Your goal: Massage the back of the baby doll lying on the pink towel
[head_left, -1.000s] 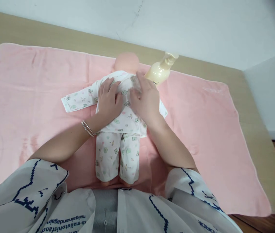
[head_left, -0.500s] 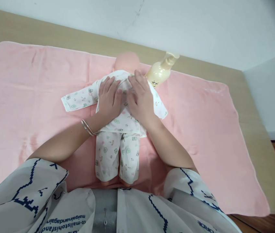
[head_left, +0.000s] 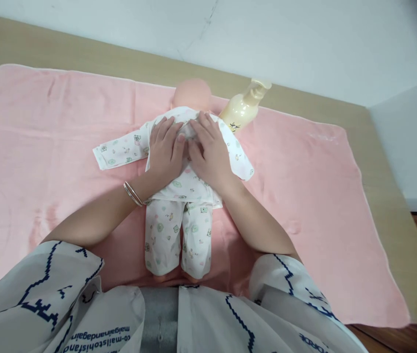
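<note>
A baby doll (head_left: pixel 193 94) lies stretched out, its head toward the wall and its feet toward me. It wears a white patterned long-sleeved top (head_left: pixel 177 184) and matching trousers (head_left: pixel 162 240). My left hand (head_left: pixel 166 149) rests flat on the left side of the doll's upper body, fingers extended over the cloth. On the other side lies my right hand (head_left: pixel 211 151), also flat, with its fingers pointing up toward the doll's head. The two thumbs are close together over the middle of the top. Part of the chest is hidden under my hands.
A cream-coloured pump bottle (head_left: pixel 241 109) lies tilted by the doll's shoulder on the right. Beneath everything spreads a pink cloth (head_left: pixel 304 196) on a wooden table (head_left: pixel 388 181). A white wall (head_left: pixel 285 44) rises behind the table.
My right hand has slid slightly left across the top, bringing it nearer my left hand. The left hand, the doll and the bottle look unmoved.
</note>
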{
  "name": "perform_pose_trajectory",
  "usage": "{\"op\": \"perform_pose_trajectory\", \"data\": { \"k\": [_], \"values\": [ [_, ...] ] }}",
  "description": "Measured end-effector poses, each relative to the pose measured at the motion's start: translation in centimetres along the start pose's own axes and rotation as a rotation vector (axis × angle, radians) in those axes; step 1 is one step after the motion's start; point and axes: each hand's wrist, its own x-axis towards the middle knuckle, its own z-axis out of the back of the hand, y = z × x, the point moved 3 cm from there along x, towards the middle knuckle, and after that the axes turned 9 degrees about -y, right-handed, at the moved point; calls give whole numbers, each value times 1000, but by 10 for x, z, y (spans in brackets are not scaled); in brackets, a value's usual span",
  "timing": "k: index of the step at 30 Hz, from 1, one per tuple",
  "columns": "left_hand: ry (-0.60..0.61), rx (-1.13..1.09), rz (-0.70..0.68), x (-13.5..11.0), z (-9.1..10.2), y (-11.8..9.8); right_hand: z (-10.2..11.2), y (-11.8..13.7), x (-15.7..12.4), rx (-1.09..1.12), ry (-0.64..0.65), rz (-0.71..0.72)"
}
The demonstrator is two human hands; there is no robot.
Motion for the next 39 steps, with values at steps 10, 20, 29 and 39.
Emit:
{"op": "perform_pose_trajectory", "data": {
  "k": [10,20,29,39],
  "values": [
    [121,131,33,3,5,-16,4,-9,5,-10,-137,41],
    [295,-385,150,71,-36,-54,87,-48,21,-26,-529,69],
    [407,-517,80,123,-119,-20,52,-81,36,-91,-227,-8],
    [547,-669,194,90,-48,-43,51,-84,41,-126,-227,-24]
  ]
}}
